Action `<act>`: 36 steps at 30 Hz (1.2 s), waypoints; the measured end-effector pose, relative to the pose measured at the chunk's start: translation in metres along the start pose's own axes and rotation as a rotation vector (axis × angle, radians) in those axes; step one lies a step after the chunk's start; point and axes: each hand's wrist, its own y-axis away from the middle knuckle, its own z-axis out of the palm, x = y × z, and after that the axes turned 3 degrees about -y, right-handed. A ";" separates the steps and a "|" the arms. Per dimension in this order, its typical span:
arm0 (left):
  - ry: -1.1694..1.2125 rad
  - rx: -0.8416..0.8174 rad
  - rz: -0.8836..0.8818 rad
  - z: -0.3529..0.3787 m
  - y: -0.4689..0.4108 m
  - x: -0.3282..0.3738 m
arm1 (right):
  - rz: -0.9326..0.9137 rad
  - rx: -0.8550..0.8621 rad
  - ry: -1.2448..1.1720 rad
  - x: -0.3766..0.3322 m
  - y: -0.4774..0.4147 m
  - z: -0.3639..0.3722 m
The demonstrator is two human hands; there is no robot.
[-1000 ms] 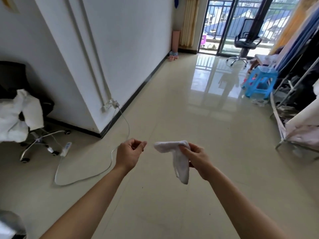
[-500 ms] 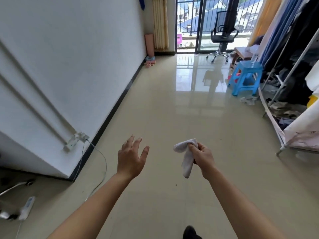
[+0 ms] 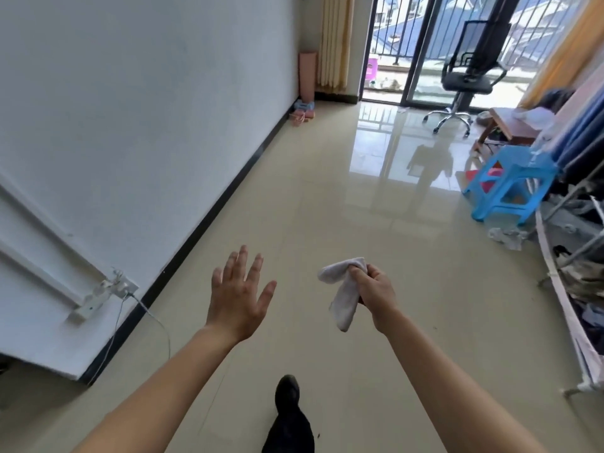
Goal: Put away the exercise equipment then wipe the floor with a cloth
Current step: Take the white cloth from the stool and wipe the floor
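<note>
My right hand (image 3: 376, 294) grips a small white cloth (image 3: 343, 289), which hangs limp from my fingers above the beige tiled floor (image 3: 327, 207). My left hand (image 3: 237, 294) is stretched out in the air to the left of the cloth, fingers straight and spread, holding nothing. A rolled pink exercise mat (image 3: 308, 76) stands upright in the far corner against the wall, with small pink and blue items (image 3: 302, 111) on the floor at its foot.
A white wall (image 3: 147, 125) with a black skirting runs along the left; a socket and cable (image 3: 111, 289) hang off it. A blue plastic stool (image 3: 510, 188), clothes racks (image 3: 572, 256) and an office chair (image 3: 464, 80) line the right and far end. My dark shoe (image 3: 287, 392) steps forward.
I have walked forward along the wall; the chair and power strip on the left dropped out of view. My left hand went from curled to spread. My right hand kept the cloth.
</note>
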 end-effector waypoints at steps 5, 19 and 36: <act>0.066 -0.082 -0.048 0.019 -0.155 -0.011 | 0.015 0.010 0.059 -0.053 -0.136 0.028; -0.011 -0.146 0.012 0.059 -0.576 0.041 | 0.015 0.052 0.043 -0.175 -0.509 0.020; -0.014 -0.258 -0.277 0.115 -0.964 0.061 | 0.059 -0.100 0.128 -0.364 -0.947 0.054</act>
